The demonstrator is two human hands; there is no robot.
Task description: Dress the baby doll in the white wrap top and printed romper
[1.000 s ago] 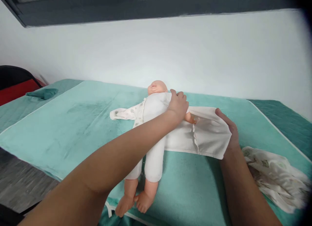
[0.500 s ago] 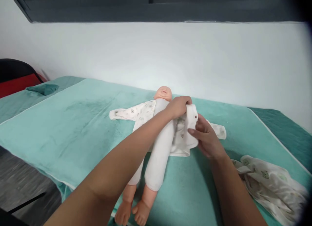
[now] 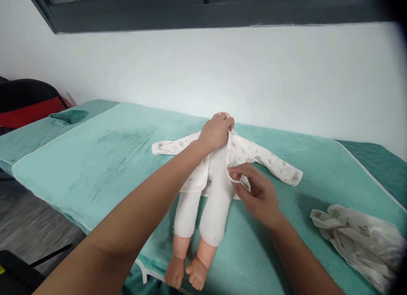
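Observation:
A baby doll (image 3: 219,189) lies on its back on a teal towel (image 3: 101,159), feet toward me. It has a white cloth body and bare plastic feet. A white printed baby shirt (image 3: 267,159) is spread under it, sleeves out to both sides. My left hand (image 3: 216,132) is closed on the shirt's edge at the doll's neck and hides most of the head. My right hand (image 3: 254,193) pinches the shirt's right front panel beside the doll's waist.
A crumpled printed garment (image 3: 356,237) lies on the towel at the right. A small folded teal cloth (image 3: 70,115) sits at the far left. A white wall runs behind the bed, and a red and black chair (image 3: 28,104) stands at the left.
The shirt's right side, first spread flat and then bunched over the doll's chest, now lies with its sleeve stretched out to the right. My left hand moved up to the neck.

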